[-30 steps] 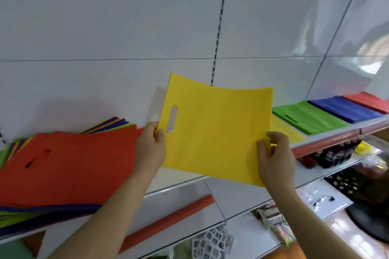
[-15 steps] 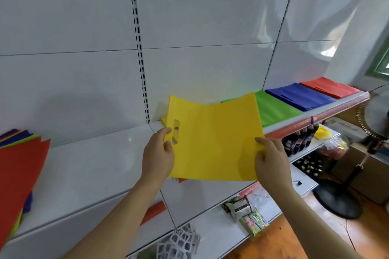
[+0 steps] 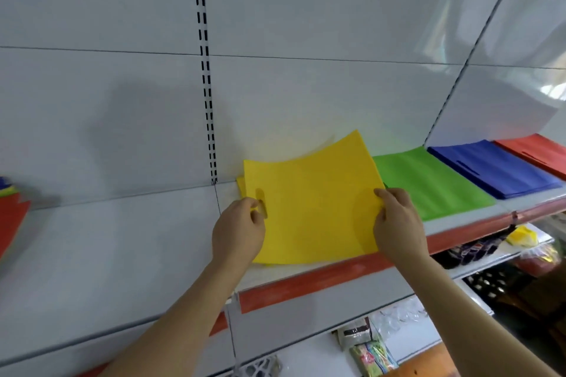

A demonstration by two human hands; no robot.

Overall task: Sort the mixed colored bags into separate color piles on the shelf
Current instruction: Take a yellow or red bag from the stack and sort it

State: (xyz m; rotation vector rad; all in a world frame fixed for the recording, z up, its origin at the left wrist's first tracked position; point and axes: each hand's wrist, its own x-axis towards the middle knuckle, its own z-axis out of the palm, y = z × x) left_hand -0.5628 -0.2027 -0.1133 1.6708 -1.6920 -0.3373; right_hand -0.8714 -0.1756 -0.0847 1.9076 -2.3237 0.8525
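While pinched between left hand [image 3: 238, 231], right hand [image 3: 395, 225], yellow bag [image 3: 312, 208]

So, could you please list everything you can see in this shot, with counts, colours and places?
yellow bag: one, yellow, held over the yellow pile
yellow pile: one, yellow, under the held bag
green pile: one, green, right of yellow
blue pile: one, blue, right of green
red pile: one, red, far right
mixed pile: one, red on top, far left
shelf: one, white, red edge strip
left hand: pinches the bag's left edge
right hand: pinches its right edge
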